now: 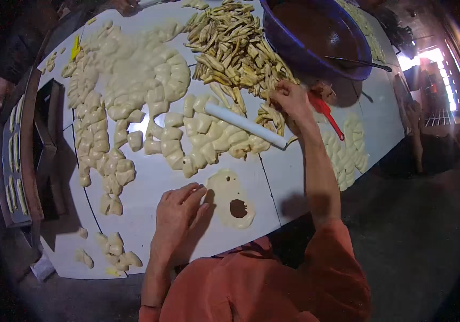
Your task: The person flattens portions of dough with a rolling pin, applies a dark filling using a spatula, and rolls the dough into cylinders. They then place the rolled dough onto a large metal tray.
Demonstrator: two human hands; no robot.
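Observation:
My left hand [179,212] rests at the table's near side, with fingers slightly bent and thumb apart, holding nothing. Just right of it lies a flattened piece of pale dough [223,188] with a dark brown patch of filling [238,208] on it. My right hand [293,102] reaches to the right edge of a heap of yellow-brown banana strips [235,48]. Its fingers are bent together at the strips; what is between the fingertips is mostly hidden. A white rolling pin [246,125] lies slantwise across dough pieces [208,137] between both hands.
A purple basin [367,59] of brown filling, with a long-handled utensil [359,63], stands at the far right. A red spatula [326,114] lies beside my right wrist. Many dough pieces [93,129] cover the left side; a yellow tool [75,48] and a dark tray rack [47,139] are there too.

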